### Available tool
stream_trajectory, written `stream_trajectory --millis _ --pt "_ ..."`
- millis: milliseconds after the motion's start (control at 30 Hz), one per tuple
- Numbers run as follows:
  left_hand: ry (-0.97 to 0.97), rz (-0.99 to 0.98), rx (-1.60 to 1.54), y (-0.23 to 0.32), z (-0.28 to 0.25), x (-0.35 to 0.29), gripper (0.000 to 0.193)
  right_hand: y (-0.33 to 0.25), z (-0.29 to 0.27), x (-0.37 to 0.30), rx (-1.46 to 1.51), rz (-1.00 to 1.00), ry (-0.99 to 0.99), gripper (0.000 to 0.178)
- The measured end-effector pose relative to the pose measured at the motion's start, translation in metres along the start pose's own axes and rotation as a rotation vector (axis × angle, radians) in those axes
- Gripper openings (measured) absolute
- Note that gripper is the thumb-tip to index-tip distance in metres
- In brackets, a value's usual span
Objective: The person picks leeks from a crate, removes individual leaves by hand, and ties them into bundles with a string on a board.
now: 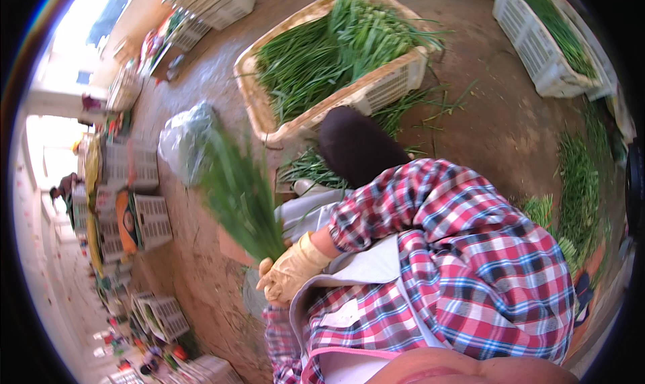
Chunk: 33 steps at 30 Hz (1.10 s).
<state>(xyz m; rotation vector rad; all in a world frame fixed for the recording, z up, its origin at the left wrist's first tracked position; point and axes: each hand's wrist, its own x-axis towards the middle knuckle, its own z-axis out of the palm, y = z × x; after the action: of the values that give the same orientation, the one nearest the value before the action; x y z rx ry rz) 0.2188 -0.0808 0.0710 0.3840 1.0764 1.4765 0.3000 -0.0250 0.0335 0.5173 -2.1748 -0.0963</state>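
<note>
My right hand (295,270), in a pale yellow rubber glove, is closed around the lower end of a bunch of long green chives (238,189). The leaves fan out up and to the left, blurred by motion. Below the glove, my left sleeve (282,333) in red-and-blue plaid runs up toward the same spot. My left hand is mostly hidden there, and I cannot separate its fingers from the right glove. Just beyond the leaf tips sits a clear plastic bag (185,142). More chives (336,48) fill a dirty cream crate (396,78) in front of my dark-clad knee (359,145).
Loose greens (312,169) lie on the brown floor by the crate, and a long heap (578,189) lies at the right. Another white crate of greens (537,41) stands at the far right. Stacked crates (151,223) line the left side; a distant person (64,186) is there.
</note>
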Motion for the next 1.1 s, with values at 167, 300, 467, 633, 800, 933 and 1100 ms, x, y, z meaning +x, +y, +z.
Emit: stream_trajectory --millis 167,300,467,633,800,933,1100 --pt "0.109 0.035 0.072 -0.009 0.019 -0.009 0.051 -0.004 -0.068 -0.056 -0.153 0.297 0.128 0.047" --pt "-0.097 -0.032 0.079 -0.004 0.032 -0.003 0.052 -0.027 -0.127 -0.112 0.037 0.572 -0.116 0.052" --pt "-0.09 0.133 0.175 -0.005 0.053 0.008 0.056 -0.053 -0.161 -0.145 0.083 0.753 -0.064 0.03" --pt "-0.193 0.162 0.182 -0.012 0.067 0.005 0.06 -0.067 -0.177 -0.148 0.042 0.753 -0.067 0.021" --pt "-0.267 0.236 0.192 -0.022 0.081 -0.019 0.054 -0.09 -0.189 -0.149 0.036 0.766 -0.093 0.017" --pt "-0.429 0.093 0.13 -0.032 0.108 -0.044 0.05 -0.107 -0.197 -0.154 -0.008 0.777 -0.102 0.013" --pt "-0.455 0.1 0.204 -0.036 0.131 -0.058 0.062 -0.121 -0.204 -0.156 -0.055 0.799 -0.043 0.014"
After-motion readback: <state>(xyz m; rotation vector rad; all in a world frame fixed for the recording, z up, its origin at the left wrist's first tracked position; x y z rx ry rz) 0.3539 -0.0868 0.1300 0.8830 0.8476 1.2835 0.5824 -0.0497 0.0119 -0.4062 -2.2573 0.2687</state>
